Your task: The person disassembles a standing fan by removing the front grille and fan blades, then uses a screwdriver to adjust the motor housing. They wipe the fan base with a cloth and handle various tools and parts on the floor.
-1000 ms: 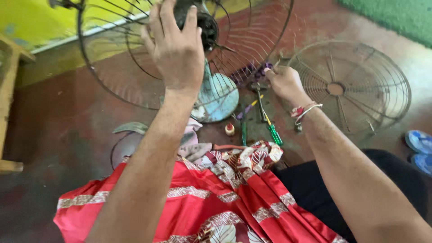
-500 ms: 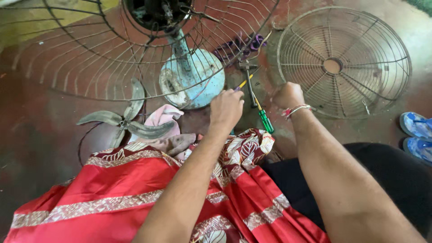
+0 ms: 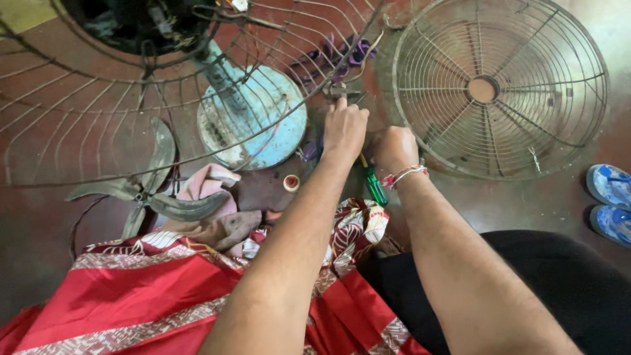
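Centre of frame, just below the tool pile: both hands down on the floor among the tools. Left hand (image 3: 344,128) is knuckles-up, fingers curled down over something near the pliers (image 3: 338,89); can't tell what it grips, or whether the fingers are closed on it. Right hand (image 3: 393,148) sits just beside it, also fisted, wrist wearing a red-and-white thread band (image 3: 405,175); contents of the fist hidden. Green-handled screwdriver (image 3: 375,185) lies on the floor between the two forearms, handle poking out below the hands, touching or nearly touching the right one; can't say which.

Upper left: the fan's rear wire guard (image 3: 131,131) with the motor housing (image 3: 131,23) at the top edge, on a pale blue round base (image 3: 263,112). Purple-handled tools (image 3: 342,51) lie at top centre, past the pliers. Upper right: detached front wire guard (image 3: 496,89) flat on the reddish floor (image 3: 499,204). Left-centre: grey fan blade (image 3: 148,190) lying loose, partly on a pink rag (image 3: 207,184). Small roll of tape (image 3: 291,183) just below the base. Lower frame: red patterned cloth (image 3: 164,296) over the lap on the left, black fabric (image 3: 559,283) on the right. Blue sandals (image 3: 611,200) at right edge.
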